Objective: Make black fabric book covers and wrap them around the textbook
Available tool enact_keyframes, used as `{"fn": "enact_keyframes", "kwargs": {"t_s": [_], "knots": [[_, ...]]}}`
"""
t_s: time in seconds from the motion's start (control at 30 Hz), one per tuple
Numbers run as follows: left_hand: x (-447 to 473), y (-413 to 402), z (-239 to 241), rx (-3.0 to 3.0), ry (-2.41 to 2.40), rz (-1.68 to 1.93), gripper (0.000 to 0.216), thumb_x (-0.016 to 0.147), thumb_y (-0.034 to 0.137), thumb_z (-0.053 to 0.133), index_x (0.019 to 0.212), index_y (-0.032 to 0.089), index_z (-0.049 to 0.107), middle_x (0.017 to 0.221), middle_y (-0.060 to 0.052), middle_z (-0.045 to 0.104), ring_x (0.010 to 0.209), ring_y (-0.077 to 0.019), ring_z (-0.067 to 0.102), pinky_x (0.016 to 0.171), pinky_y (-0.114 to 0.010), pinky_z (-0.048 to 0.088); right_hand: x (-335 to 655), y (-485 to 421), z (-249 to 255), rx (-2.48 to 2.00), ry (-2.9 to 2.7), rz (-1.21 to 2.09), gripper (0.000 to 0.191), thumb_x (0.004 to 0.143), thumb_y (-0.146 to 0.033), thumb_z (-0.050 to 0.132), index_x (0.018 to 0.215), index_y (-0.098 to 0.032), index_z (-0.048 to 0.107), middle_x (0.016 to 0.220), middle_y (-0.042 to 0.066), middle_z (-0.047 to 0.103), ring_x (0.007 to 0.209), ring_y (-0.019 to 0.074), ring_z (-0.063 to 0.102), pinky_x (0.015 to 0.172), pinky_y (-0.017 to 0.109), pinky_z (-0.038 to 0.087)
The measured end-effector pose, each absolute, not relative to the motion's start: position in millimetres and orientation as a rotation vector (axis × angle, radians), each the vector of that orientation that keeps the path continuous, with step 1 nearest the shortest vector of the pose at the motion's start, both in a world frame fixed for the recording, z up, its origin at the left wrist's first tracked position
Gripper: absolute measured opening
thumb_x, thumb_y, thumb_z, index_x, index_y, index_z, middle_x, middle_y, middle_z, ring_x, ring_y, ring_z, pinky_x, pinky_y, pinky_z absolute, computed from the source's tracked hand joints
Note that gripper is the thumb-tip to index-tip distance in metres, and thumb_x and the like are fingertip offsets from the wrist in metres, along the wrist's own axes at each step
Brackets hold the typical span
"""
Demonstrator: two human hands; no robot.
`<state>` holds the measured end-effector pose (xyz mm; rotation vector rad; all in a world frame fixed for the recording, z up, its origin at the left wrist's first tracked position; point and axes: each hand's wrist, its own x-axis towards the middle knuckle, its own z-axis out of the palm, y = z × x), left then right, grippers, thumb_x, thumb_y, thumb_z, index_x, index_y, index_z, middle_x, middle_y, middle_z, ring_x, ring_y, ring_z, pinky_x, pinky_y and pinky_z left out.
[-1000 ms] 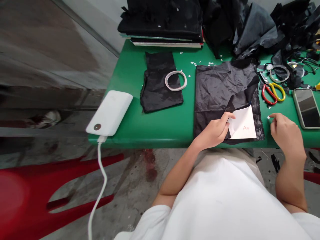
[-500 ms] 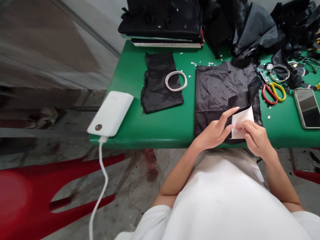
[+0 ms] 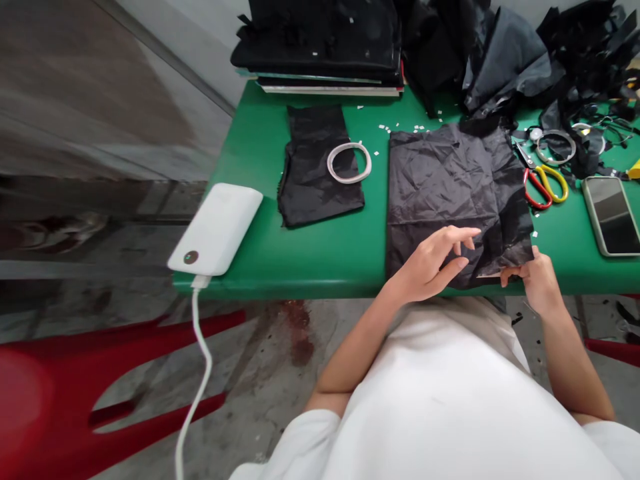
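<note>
A creased black fabric sheet lies flat on the green table in front of me. My left hand hovers over its near edge with the fingers stretched out and apart, holding nothing. My right hand pinches the sheet's near right corner, which has been laid down black side up; only a thin white edge shows beneath it.
A smaller black fabric piece with a white tape ring lies to the left. A white power bank with a cable sits on the table's left corner. Red-and-yellow scissors, a phone, fabric piles and a red chair surround.
My right hand moved in from the table to the folded-up white-backed corner and laid it flat, hiding the white side. My left hand let go and lifted its fingers.
</note>
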<state>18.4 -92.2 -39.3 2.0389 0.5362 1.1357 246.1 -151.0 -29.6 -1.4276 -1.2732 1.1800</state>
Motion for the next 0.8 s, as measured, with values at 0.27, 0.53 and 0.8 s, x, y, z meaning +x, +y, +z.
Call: {"fn": "enact_keyframes", "kwargs": {"t_s": [0.27, 0.53, 0.8], "knots": [[22.3, -94.1, -30.9, 2.394, 0.761, 0.664, 0.042, 0.106, 0.027, 0.038, 0.143, 0.017, 0.055, 0.149, -0.011, 0.057, 0.148, -0.0260, 0.042, 0.120, -0.047, 0.038, 251.7, -147.2, -31.5, -1.399, -1.039, 1.341, 0.039, 0.083, -0.060, 0.070, 0.099, -0.025, 0.062, 0.077, 0.000, 0.071, 0.060, 0.0176, 0.069, 0.053, 0.031, 0.061], [23.4, -92.7, -30.5, 2.477, 0.759, 0.534, 0.045, 0.106, 0.029, 0.040, 0.148, 0.021, 0.052, 0.155, -0.008, 0.052, 0.151, -0.0272, 0.038, 0.121, -0.049, 0.037, 240.8, -146.0, -21.4, -1.448, -1.069, 1.257, 0.047, 0.084, -0.060, 0.068, 0.118, -0.030, 0.054, 0.062, -0.005, 0.062, 0.046, 0.0155, 0.062, 0.043, 0.026, 0.053], [24.1, -92.4, -30.4, 2.498, 0.771, 0.509, 0.045, 0.106, 0.030, 0.039, 0.149, 0.021, 0.051, 0.155, -0.006, 0.052, 0.151, -0.0262, 0.038, 0.121, -0.046, 0.037, 244.5, -145.1, -18.6, -1.489, -1.179, 1.276, 0.037, 0.079, -0.058, 0.074, 0.074, -0.022, 0.066, 0.055, -0.001, 0.064, 0.043, 0.0144, 0.058, 0.043, 0.028, 0.052]]}}
